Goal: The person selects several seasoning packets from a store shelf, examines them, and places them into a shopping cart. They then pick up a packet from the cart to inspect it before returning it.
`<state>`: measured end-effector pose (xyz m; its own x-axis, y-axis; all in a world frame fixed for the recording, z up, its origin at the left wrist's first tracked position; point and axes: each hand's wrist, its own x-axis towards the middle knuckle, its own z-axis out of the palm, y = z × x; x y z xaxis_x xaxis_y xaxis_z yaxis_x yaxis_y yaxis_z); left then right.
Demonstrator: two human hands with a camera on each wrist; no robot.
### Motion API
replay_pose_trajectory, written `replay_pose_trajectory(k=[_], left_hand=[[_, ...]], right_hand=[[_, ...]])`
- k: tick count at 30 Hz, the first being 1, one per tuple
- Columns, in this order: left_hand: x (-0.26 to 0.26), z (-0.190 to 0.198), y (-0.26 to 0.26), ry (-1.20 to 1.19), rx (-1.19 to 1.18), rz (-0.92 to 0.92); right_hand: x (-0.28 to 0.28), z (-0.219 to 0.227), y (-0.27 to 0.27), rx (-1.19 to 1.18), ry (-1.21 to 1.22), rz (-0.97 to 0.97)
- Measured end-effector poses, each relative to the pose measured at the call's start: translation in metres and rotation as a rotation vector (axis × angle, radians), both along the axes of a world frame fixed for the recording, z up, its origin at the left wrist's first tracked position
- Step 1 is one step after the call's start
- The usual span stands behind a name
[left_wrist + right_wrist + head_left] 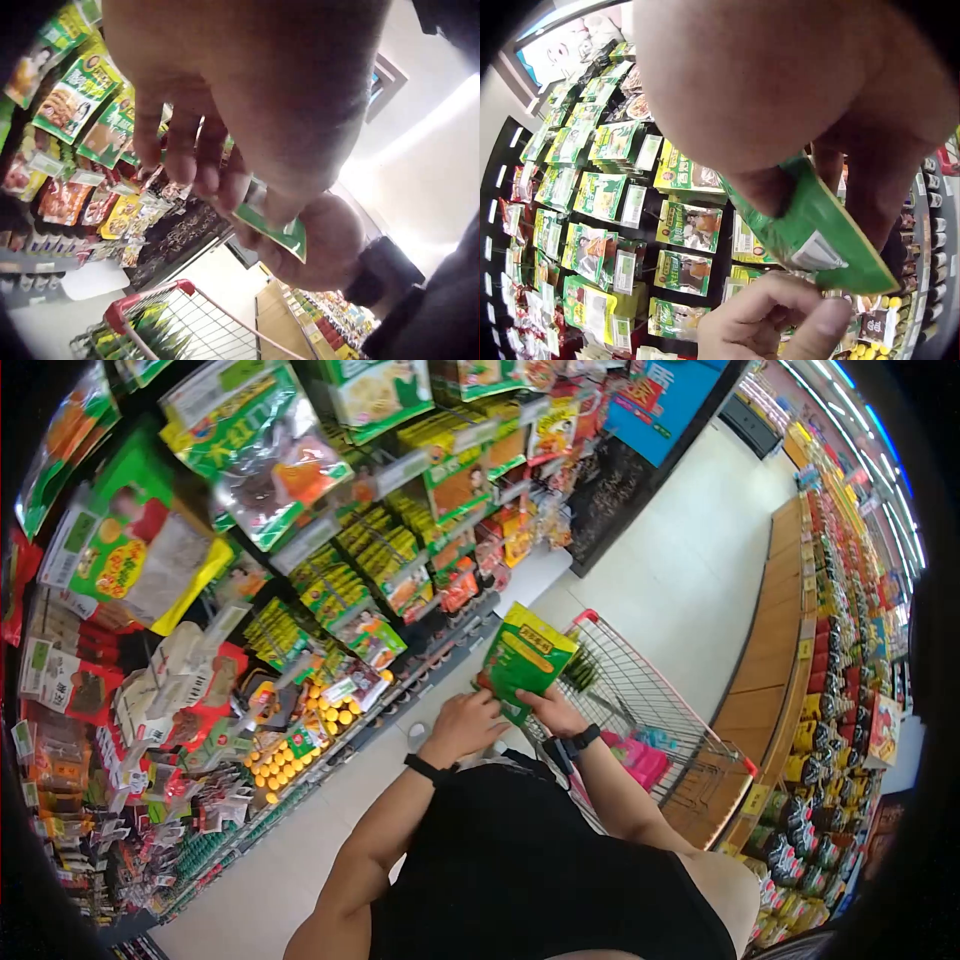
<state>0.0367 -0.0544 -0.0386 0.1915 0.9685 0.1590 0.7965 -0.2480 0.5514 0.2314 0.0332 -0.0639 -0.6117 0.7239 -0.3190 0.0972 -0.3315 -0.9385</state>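
Observation:
A green and yellow snack packet [525, 660] is held up in front of the black-clad torso. My right hand [556, 714] grips its lower right part, thumb lying across the printed face. Close at the packet's lower left edge is my left hand [468, 728], its fingers bent. In the right wrist view the left hand [780, 319] has thumb and forefinger curled right at the packet's bottom edge; I cannot tell if they pinch it. The packet's corner [281, 236] shows beside the left thumb in the left wrist view.
Racks of hanging snack packets [270, 470] rise on the left, with yellow-capped items [290, 760] low down. A wire shopping cart [650, 670] with red trim stands just right of the hands, holding green packets and a pink package [640, 758]. Stocked shelves [830, 660] line the right side.

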Motion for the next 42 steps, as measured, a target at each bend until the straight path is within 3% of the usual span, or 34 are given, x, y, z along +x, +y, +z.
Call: replay_pose_trajectory(k=[2, 5, 8, 9, 13, 15, 19, 26, 28, 32, 35, 39, 42], left_hand=[[0.006, -0.005, -0.006, -0.149, 0.038, 0.095], [0.025, -0.007, -0.010, -0.343, -0.007, 0.403], [0.041, -0.023, -0.006, -0.743, -0.067, 0.353], [0.044, -0.032, -0.007, -0.933, -0.246, 0.261], [0.066, -0.024, -0.007, -1.240, -0.368, 0.256], [0.075, -0.020, -0.008, -1.279, -0.450, 0.200], [0.091, -0.017, -0.010, -1.307, -0.567, 0.135], [0.110, -0.009, -0.003, -1.130, -0.391, 0.150], [0.109, -0.010, -0.003, -1.020, -0.430, 0.131], [0.119, -0.002, -0.002, -1.006, -0.391, 0.134], [0.116, -0.002, 0.000, -0.761, -0.344, 0.120], [0.119, -0.005, 0.002, -0.972, -0.424, 0.128], [0.123, -0.004, 0.006, -1.124, -0.448, 0.158]], right_hand=[[0.013, 0.010, -0.002, 0.007, -0.034, 0.030], [0.043, 0.000, 0.006, -0.008, -0.001, 0.169], [0.068, -0.005, 0.010, -0.025, 0.044, 0.273], [0.076, -0.006, 0.009, -0.047, 0.052, 0.260], [0.099, -0.008, 0.010, -0.054, 0.066, 0.219], [0.106, -0.007, 0.011, 0.005, 0.094, 0.228], [0.108, 0.010, 0.005, -0.058, 0.084, 0.069], [0.120, 0.006, 0.006, 0.070, 0.084, 0.089], [0.126, 0.006, 0.004, 0.233, 0.034, 0.068], [0.138, 0.002, 0.002, 0.184, 0.019, 0.127], [0.141, 0.023, -0.003, 0.242, 0.044, 0.165], [0.142, -0.010, -0.001, 0.288, -0.083, 0.212], [0.136, -0.008, -0.008, 0.294, 0.106, 0.056]])
